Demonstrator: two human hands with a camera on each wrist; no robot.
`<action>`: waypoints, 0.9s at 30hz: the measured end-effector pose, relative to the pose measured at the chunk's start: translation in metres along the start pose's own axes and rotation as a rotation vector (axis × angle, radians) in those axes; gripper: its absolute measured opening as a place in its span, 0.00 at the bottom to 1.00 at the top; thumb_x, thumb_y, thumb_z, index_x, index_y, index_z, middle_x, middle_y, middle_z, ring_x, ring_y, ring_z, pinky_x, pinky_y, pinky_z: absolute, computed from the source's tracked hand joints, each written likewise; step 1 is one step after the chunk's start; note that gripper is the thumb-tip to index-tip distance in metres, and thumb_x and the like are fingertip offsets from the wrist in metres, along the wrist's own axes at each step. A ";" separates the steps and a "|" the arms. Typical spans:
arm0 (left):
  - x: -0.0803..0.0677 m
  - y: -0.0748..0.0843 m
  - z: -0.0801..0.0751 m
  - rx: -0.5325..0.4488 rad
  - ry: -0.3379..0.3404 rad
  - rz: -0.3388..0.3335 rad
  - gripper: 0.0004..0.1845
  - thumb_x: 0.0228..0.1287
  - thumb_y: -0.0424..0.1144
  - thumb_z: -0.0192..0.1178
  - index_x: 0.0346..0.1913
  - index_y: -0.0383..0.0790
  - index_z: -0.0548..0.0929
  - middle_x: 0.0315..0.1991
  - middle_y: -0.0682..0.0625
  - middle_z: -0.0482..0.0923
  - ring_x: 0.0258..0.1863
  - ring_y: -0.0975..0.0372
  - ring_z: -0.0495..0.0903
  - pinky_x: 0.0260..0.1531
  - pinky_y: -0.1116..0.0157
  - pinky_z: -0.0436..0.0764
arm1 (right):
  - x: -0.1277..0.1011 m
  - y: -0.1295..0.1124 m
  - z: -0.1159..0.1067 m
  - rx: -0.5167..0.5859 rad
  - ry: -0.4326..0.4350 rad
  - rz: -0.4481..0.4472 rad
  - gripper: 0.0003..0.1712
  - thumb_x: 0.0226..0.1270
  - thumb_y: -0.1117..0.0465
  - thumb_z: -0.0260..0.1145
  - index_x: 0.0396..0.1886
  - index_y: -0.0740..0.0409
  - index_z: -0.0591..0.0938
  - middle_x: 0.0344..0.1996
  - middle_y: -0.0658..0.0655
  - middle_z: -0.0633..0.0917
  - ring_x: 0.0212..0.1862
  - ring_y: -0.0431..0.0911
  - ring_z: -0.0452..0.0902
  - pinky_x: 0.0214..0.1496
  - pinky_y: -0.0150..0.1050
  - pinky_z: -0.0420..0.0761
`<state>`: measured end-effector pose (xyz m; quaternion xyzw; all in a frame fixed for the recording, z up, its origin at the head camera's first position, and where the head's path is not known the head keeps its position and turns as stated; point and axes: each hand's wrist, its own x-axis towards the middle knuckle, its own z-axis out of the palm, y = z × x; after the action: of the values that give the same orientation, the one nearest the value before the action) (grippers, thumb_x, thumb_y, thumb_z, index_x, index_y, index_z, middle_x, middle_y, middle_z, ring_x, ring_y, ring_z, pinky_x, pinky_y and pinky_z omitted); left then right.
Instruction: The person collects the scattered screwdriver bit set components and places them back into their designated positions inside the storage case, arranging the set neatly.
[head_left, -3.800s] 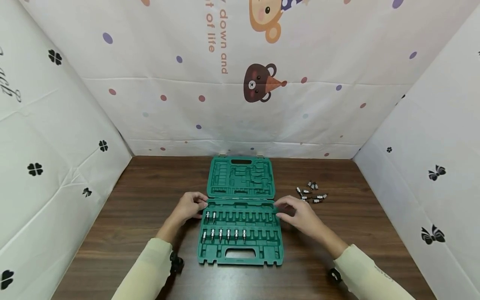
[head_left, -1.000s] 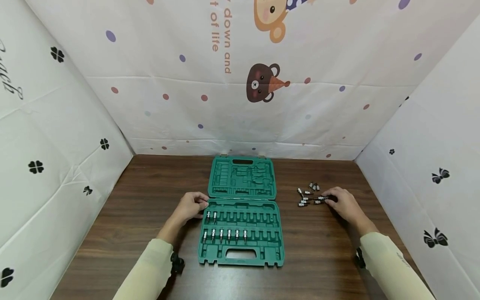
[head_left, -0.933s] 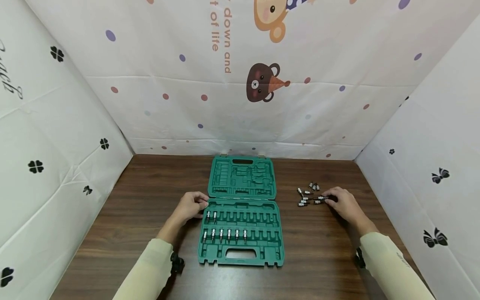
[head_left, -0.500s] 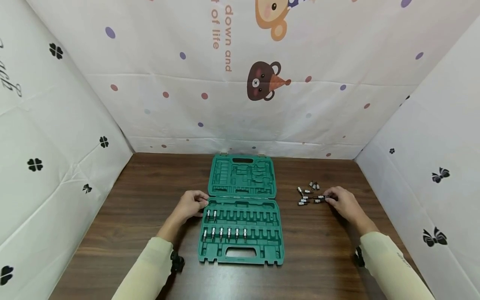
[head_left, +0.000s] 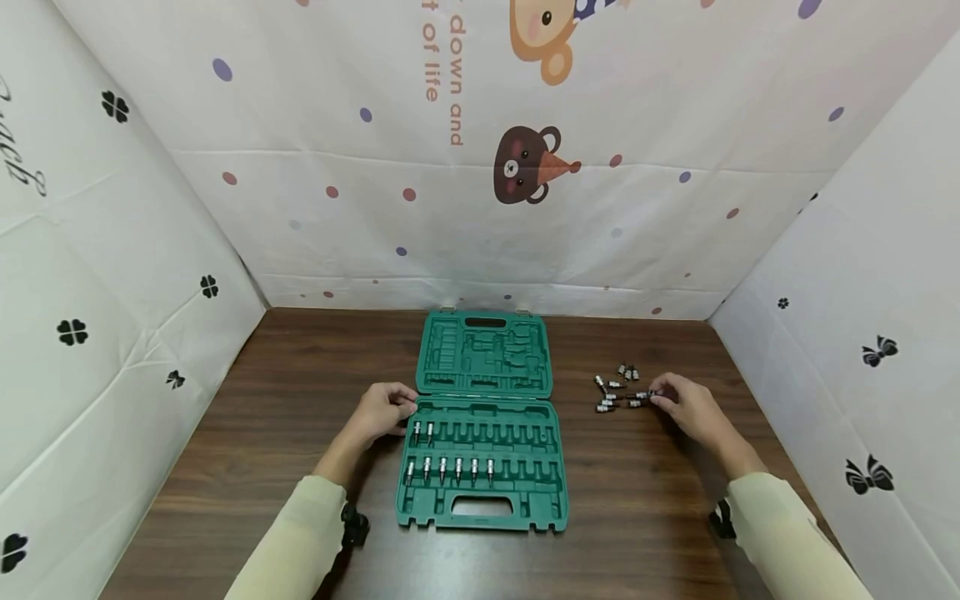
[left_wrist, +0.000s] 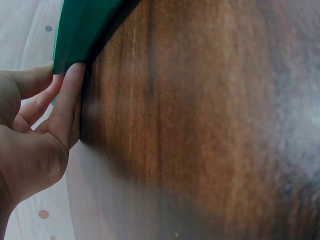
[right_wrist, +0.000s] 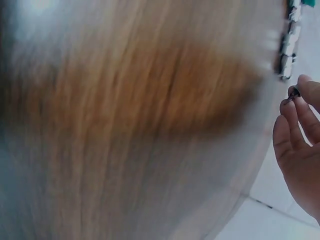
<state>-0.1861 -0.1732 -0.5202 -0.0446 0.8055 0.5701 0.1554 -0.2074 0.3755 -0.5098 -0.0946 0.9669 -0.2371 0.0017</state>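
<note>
1. My left hand [head_left: 381, 411] rests against the left edge of the green tool case [head_left: 482, 487], just left of frame centre in the head view; in the left wrist view my straight fingers [left_wrist: 66, 102] press flat on the case's corner at upper left, curled round nothing.
2. My right hand [head_left: 686, 408] sits right of centre on the wooden table [head_left: 225, 450], fingertips at the right end of the loose bit sockets [head_left: 618, 389].
3. In the right wrist view, at the right edge of the frame, my thumb and fingers [right_wrist: 292, 107] pinch one small dark bit socket [right_wrist: 292, 93], hand barely parted around it.
4. The case lies open in the middle of the frame, lid [head_left: 483, 354] flat toward the top.
5. In the lower tray, two bit sockets stand in the upper row [head_left: 423, 432] at its left end, five more in the row below [head_left: 448, 469].
6. The loose pile lies well apart from the case, to its right.
</note>
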 end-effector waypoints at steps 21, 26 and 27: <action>0.001 -0.001 0.000 0.003 0.001 -0.002 0.10 0.76 0.28 0.58 0.54 0.32 0.83 0.45 0.39 0.80 0.40 0.55 0.82 0.36 0.57 0.90 | -0.005 -0.050 0.003 0.205 -0.040 -0.055 0.11 0.76 0.59 0.67 0.53 0.58 0.84 0.43 0.55 0.88 0.46 0.46 0.83 0.42 0.36 0.83; 0.001 -0.002 0.000 0.000 0.003 -0.003 0.10 0.75 0.28 0.58 0.54 0.32 0.83 0.44 0.39 0.80 0.40 0.56 0.82 0.36 0.57 0.90 | -0.005 -0.066 0.008 0.314 -0.054 -0.091 0.11 0.75 0.62 0.67 0.51 0.61 0.84 0.42 0.56 0.87 0.42 0.37 0.80 0.41 0.32 0.82; 0.001 -0.002 0.000 -0.002 0.004 -0.004 0.09 0.75 0.27 0.58 0.54 0.32 0.83 0.44 0.40 0.80 0.40 0.56 0.82 0.36 0.57 0.90 | -0.005 -0.069 0.009 0.337 -0.062 -0.100 0.10 0.75 0.62 0.67 0.51 0.62 0.84 0.42 0.57 0.87 0.42 0.36 0.79 0.41 0.32 0.82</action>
<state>-0.1869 -0.1732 -0.5222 -0.0472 0.8052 0.5704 0.1549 -0.1892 0.3126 -0.4862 -0.1483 0.9070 -0.3926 0.0353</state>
